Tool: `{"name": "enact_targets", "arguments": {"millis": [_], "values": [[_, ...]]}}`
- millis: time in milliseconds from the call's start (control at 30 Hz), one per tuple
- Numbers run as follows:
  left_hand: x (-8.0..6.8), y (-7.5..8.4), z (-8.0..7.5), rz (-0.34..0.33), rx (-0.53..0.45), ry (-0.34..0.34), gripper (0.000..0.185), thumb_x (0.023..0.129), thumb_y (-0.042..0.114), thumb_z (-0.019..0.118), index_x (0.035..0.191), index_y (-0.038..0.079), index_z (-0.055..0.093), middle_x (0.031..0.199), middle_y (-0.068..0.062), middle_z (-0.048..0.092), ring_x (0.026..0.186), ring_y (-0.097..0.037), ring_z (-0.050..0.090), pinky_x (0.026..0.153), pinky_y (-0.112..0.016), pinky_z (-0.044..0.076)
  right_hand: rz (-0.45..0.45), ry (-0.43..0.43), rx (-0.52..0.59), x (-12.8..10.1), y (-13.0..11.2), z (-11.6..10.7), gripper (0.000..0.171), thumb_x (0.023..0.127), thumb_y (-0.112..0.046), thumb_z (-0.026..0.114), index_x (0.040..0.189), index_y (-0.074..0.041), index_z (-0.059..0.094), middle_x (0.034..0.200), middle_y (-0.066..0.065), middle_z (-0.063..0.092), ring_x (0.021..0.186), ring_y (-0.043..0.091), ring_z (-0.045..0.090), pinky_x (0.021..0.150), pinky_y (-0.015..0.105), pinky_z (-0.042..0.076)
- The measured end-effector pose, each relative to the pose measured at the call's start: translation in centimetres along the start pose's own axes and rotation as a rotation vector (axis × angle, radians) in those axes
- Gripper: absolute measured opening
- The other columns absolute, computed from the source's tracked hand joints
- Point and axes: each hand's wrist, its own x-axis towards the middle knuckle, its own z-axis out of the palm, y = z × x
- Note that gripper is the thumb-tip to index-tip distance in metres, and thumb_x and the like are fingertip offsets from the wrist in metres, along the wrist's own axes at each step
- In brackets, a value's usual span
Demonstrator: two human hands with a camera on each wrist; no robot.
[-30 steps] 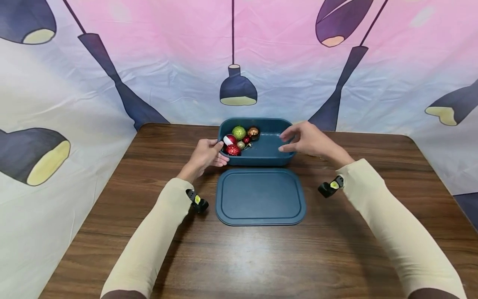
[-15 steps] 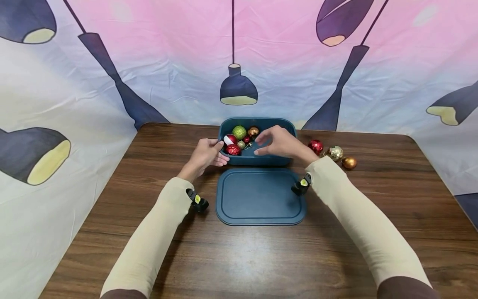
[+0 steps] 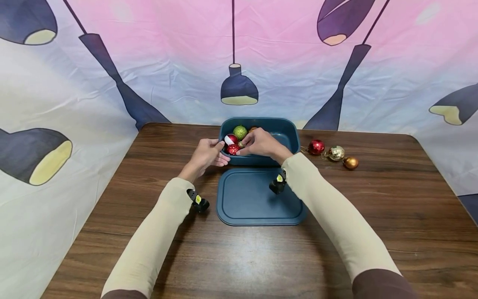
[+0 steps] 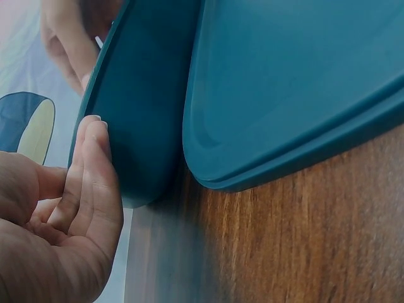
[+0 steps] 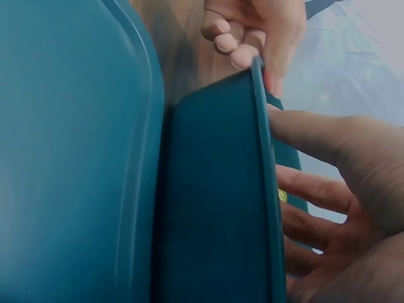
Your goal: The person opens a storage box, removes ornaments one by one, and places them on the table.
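A dark teal rectangular box (image 3: 254, 161) stands near the table's back edge. My left hand (image 3: 205, 155) grips its left end, thumb at the rim and fingers against the outer wall. My right hand (image 3: 261, 143) reaches over the front rim into the box, fingers parted. Its fingertips are close to a red glittery bauble (image 3: 233, 149); they partly hide a small gold bauble and a copper bauble (image 3: 252, 129). Beside these lie a red-and-white bauble (image 3: 230, 139) and a green bauble (image 3: 240, 132). In the right wrist view, the right fingers (image 5: 315, 189) dip behind the box wall.
The flat teal lid (image 3: 257, 203) lies on the wooden table (image 3: 239, 265) just in front of the box. To the box's right sit a red bauble (image 3: 316, 147), a pale gold bauble (image 3: 336, 153) and a copper-gold bauble (image 3: 350, 162). A printed cloth (image 3: 168, 74) hangs behind.
My right hand has moved left, from the box's right end to the baubles at its left. Three baubles on the table have come into view. The left hand has stayed in place.
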Motion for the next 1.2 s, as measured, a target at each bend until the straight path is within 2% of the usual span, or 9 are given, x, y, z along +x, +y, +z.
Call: {"name": "enact_targets", "arguments": {"millis": [267,500,633,1000,1200], "values": [[-0.2,0.0,-0.1,-0.001,-0.004,0.004,0.054,0.110,0.026,0.047,0.157,0.002,0.034,0.086,-0.016,0.075,0.077,-0.030,0.076,0.070,-0.034,0.063,0.025,0.034,0.039,0.7,-0.3,1.2,0.039,0.082,-0.025,0.087,0.111,-0.002,0.074,0.113,0.010,0.063,0.095,0.024,0.061,0.082,0.036,0.056],[-0.1,-0.1,0.0,0.002,-0.006,0.005,0.054,0.110,0.026,0.047,0.157,0.002,0.034,0.086,-0.017,0.075,0.073,-0.027,0.076,0.067,-0.031,0.063,0.054,0.038,0.032,1.1,-0.1,1.7,0.042,0.083,-0.029,0.086,0.114,-0.004,0.073,0.117,0.010,0.063,0.103,0.025,0.059,0.087,0.038,0.055],[-0.1,-0.1,0.0,0.006,-0.009,0.005,0.054,0.110,0.025,0.047,0.157,0.001,0.034,0.086,-0.017,0.075,0.076,-0.030,0.076,0.068,-0.032,0.063,0.064,0.030,0.044,1.2,0.0,1.9,0.043,0.085,-0.029,0.085,0.117,-0.004,0.072,0.119,0.010,0.064,0.105,0.025,0.059,0.087,0.038,0.055],[-0.1,0.0,0.1,0.004,-0.001,0.005,0.053,0.110,0.026,0.046,0.156,0.002,0.035,0.085,-0.016,0.075,0.073,-0.027,0.076,0.069,-0.033,0.063,0.031,0.020,0.097,0.9,0.3,1.4,0.042,0.085,-0.022,0.084,0.118,0.000,0.071,0.112,0.013,0.065,0.085,0.024,0.066,0.078,0.034,0.057],[-0.1,0.0,-0.1,0.006,-0.010,-0.004,0.054,0.111,0.025,0.045,0.157,0.000,0.033,0.083,-0.015,0.075,0.072,-0.026,0.076,0.066,-0.031,0.063,0.033,0.032,0.071,0.4,0.2,0.6,0.044,0.085,-0.025,0.084,0.119,-0.001,0.070,0.120,0.011,0.056,0.091,0.026,0.063,0.081,0.036,0.057]]}}
